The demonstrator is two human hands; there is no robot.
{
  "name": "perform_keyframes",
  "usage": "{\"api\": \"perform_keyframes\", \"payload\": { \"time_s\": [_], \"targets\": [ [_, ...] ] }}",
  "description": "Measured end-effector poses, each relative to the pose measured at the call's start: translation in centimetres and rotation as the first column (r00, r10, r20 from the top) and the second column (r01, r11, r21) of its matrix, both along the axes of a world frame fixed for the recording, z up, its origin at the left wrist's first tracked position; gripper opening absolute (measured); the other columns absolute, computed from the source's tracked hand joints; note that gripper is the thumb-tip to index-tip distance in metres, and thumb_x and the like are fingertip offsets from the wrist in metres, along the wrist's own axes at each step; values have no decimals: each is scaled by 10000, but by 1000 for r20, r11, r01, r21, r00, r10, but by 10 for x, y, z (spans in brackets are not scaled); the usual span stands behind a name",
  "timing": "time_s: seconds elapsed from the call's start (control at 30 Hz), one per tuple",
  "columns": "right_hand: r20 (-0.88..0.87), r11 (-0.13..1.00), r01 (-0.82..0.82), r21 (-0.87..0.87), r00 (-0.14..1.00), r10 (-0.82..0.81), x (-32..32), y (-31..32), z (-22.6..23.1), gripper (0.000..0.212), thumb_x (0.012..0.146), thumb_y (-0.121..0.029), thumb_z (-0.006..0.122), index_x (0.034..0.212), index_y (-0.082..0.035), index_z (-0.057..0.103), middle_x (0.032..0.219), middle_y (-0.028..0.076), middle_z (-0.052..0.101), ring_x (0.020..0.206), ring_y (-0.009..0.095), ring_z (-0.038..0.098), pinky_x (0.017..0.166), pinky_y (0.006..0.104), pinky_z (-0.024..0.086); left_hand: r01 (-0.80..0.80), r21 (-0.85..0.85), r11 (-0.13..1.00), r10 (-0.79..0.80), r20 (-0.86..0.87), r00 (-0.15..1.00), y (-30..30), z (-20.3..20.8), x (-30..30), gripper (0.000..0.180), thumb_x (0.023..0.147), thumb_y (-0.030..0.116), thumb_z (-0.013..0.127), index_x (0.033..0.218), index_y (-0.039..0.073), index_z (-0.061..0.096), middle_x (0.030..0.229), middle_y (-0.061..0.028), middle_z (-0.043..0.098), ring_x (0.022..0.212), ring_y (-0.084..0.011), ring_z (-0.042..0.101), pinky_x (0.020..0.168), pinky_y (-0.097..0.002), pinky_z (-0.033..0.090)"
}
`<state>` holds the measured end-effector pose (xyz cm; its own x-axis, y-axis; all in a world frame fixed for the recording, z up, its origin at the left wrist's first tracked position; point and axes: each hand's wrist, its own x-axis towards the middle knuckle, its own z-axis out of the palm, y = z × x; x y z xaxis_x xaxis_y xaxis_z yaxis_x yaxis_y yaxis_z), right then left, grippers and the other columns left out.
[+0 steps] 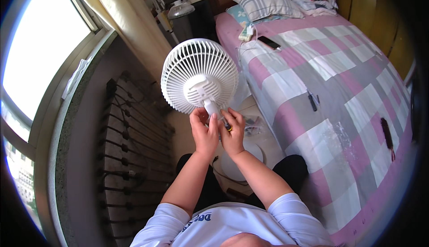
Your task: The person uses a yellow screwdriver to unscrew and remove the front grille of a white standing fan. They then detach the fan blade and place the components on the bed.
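- The fan [199, 75] is at the upper centre of the frame.
- My left hand [204, 133], mid-frame, grips its neck [210, 106].
- My right hand [233, 133], just beside it, holds what looks like a screwdriver [228, 126]; I can't see its tip.
- I judge this to be neck work; the next move calls for a steady neck and a straight tool.

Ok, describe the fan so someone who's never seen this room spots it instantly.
Find the bed with the pink, grey and white patchwork cover, then look just left of it, to the raised left hand gripping a short white neck. The fan sits atop that neck: a big round white cage with ribs radiating from its hub, unlike the plain white disc lower down.
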<state>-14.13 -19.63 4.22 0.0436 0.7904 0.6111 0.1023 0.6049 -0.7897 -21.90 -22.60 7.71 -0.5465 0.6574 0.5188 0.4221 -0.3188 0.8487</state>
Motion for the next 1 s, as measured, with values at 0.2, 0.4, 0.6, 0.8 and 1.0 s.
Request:
{"api": "perform_keyframes", "payload": {
  "time_s": [0.2, 0.4, 0.6, 0.8, 1.0],
  "targets": [
    [-94, 964, -264, -33, 961, 260, -4, -1, 4, 413, 822, -28, 616, 1234, -59, 607, 1225, 158, 566, 1151, 310, 531, 992, 397, 413, -271, -174, 947, 250, -130, 959, 9, 13, -23, 464, 772, 48, 753, 1121, -2, 452, 1052, -110, 501, 940, -193, 539, 815, -309, 467],
    [-95, 879, -468, -90, 883, 460, -1, 12, 6, 419, 861, -70, 594, 1278, -30, 571, 1372, 176, 502, 1236, 293, 506, 1045, 369, 382, -425, -242, 872, 341, -322, 883, 24, 23, -38, 573, 724, 180, 797, 1147, -28, 470, 1033, -156, 519, 917, -303, 541, 811, -402, 466],
    [-300, 774, -514, -370, 854, 424, 5, 20, -3, 361, 954, -233, 573, 1242, -16, 585, 1044, 110, 665, 898, 171, 630, 833, 291, 487, -408, -298, 863, 325, -290, 900, 36, 36, -42, 490, 732, 185, 804, 1049, -2, 481, 984, -122, 511, 847, -257, 527, 755, -374, 464],
    [-447, 488, -531, -693, 847, 287, 31, 17, -58, 252, 919, -217, 619, 1037, 4, 629, 712, 35, 609, 604, 100, 575, 550, 252, 468, -371, -321, 871, 311, -223, 924, 44, 38, -58, 498, 718, 161, 827, 1045, -4, 490, 945, -96, 582, 808, -198, 580, 743, -329, 500],
    [-325, 354, -435, -828, 887, 329, 57, -9, -132, 220, 893, -164, 621, 1033, 5, 640, 771, 45, 618, 653, 107, 573, 560, 254, 463, -278, -269, 922, 250, -133, 959, 44, 40, -89, 407, 763, 133, 818, 999, 24, 505, 869, -18, 592, 755, -91, 543, 677, -251, 478]
  ]
}}
